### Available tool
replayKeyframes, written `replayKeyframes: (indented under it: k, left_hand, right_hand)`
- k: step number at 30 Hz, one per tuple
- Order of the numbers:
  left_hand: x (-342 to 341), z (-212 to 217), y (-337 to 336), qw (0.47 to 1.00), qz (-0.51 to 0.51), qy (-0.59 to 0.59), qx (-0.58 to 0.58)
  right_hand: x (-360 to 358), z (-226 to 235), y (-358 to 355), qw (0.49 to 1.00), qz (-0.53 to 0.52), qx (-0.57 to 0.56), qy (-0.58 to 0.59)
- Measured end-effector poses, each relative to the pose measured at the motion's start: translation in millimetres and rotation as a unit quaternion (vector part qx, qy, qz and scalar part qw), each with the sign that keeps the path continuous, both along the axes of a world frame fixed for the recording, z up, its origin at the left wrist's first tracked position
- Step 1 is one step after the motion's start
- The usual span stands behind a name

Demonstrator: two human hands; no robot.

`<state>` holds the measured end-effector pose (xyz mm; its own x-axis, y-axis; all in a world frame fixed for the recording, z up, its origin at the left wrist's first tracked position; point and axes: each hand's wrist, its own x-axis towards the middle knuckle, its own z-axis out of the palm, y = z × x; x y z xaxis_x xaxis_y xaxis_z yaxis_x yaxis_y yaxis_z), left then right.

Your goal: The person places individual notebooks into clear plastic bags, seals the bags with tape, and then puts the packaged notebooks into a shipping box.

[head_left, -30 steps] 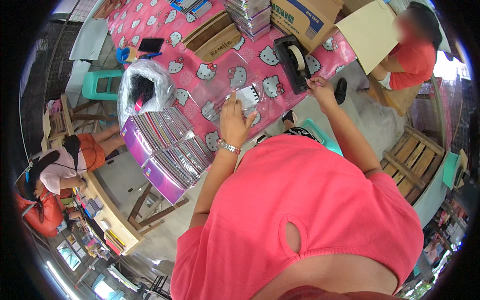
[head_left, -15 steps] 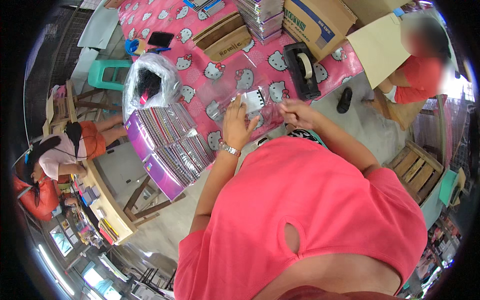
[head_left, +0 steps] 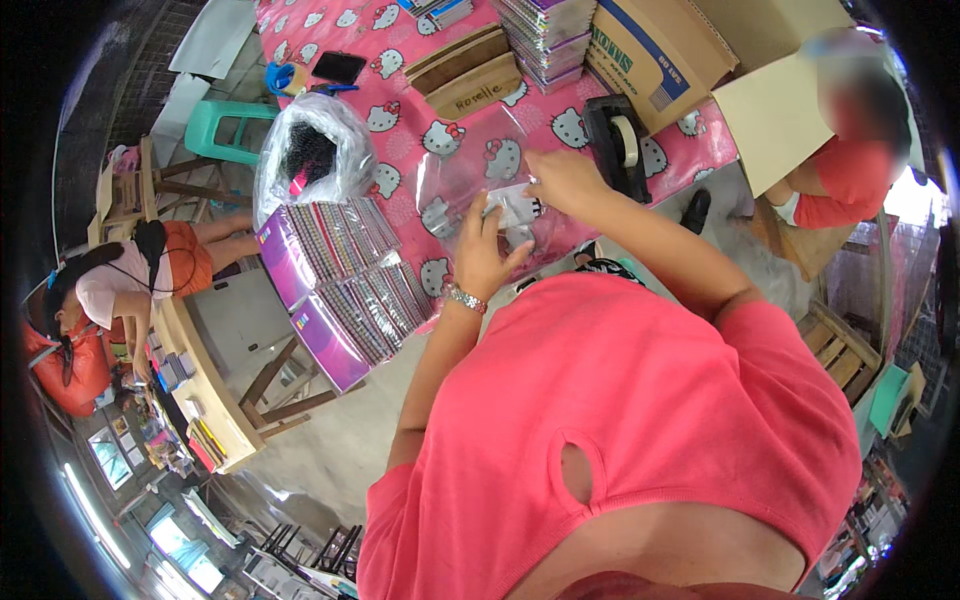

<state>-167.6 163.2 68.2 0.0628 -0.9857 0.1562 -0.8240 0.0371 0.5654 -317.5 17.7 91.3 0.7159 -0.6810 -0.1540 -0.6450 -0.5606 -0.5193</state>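
On the pink table, a small white pad with black marks along one edge [head_left: 516, 208] lies on or under a clear plastic sheet [head_left: 456, 180]. My left hand [head_left: 485, 252], with a metal watch at the wrist, rests on the plastic at the pad's left, fingers spread. Over the pad's far right corner is my right hand [head_left: 566, 184], its fingers curled together in a pinch. What sits between those fingertips is too small to make out. A black tape dispenser [head_left: 617, 150] with a roll of tape stands just beyond the right hand.
Shrink-wrapped notebook bundles [head_left: 335, 285] and a plastic-wrapped roll [head_left: 312, 155] stand at the left. Farther back are a cardboard tray [head_left: 470, 95], a notebook stack [head_left: 548, 45], a phone [head_left: 340, 67] and a carton [head_left: 660, 60]. One person [head_left: 850, 170] sits right; another [head_left: 135, 275] works left.
My right hand has moved left and away from my body, from beside the plastic to over the pad's far corner. My left hand stays on the plastic. The whole view has shifted slightly.
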Motion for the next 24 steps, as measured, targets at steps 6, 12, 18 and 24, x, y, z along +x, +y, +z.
replayKeyframes:
  k: [6,12,18,24]
  left_hand:
    - [3,-10,-1,0.991,0.036,0.126,-0.012]
    - [5,6,-4,0.987,0.034,0.151,-0.044]
    - [21,11,-17,0.993,0.017,0.101,-0.058]
    - [28,-20,-17,0.996,-0.016,0.083,-0.042]
  right_hand:
    - [-10,-10,27,0.939,0.217,-0.045,-0.264]
    - [22,-1,-4,0.910,0.015,0.038,-0.412]
    - [13,-49,-19,0.959,0.108,0.179,-0.194]
    - [-5,-6,19,0.959,0.196,0.077,-0.188]
